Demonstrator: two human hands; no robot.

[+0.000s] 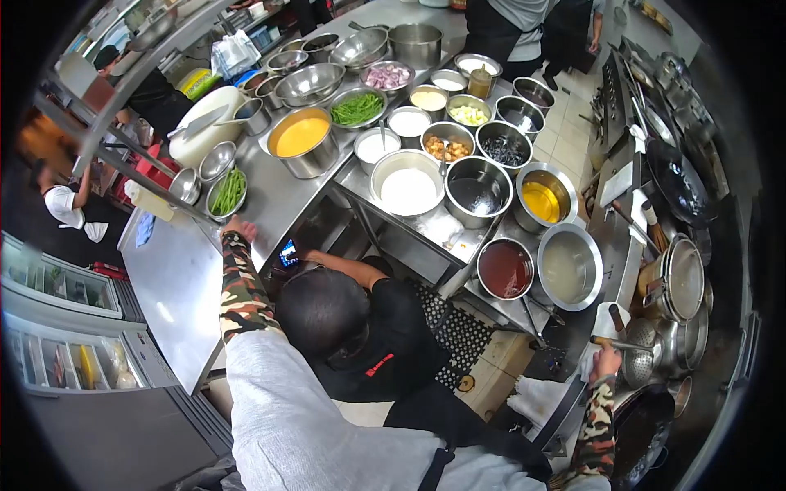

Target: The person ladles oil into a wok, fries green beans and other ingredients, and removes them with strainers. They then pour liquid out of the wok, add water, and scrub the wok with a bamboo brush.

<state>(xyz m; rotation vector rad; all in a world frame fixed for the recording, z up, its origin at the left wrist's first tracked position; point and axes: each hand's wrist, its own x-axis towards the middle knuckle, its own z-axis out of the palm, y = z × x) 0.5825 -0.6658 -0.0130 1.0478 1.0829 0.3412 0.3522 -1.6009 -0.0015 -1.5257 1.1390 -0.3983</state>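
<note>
At the left counter, my left hand (240, 228) reaches out with its fingers closed at the near rim of a small metal bowl of green beans (228, 193). Two small metal bowls (217, 161) sit just beyond it. On the right, my right hand (606, 361) is wrapped round the wooden handle of a ladle (626, 344); its metal end overlaps a perforated strainer (641, 360), so its head is hard to make out. Below the ladle hangs the dark wok (647, 434), partly hidden by my sleeve.
A person in black (377, 335) crouches between my arms, holding a phone (288, 254). Pots of orange sauce (301, 141), red liquid (504, 268) and cloudy liquid (571, 266) stand ahead. A fridge (74, 352) is at left, a stove (622, 90) at right.
</note>
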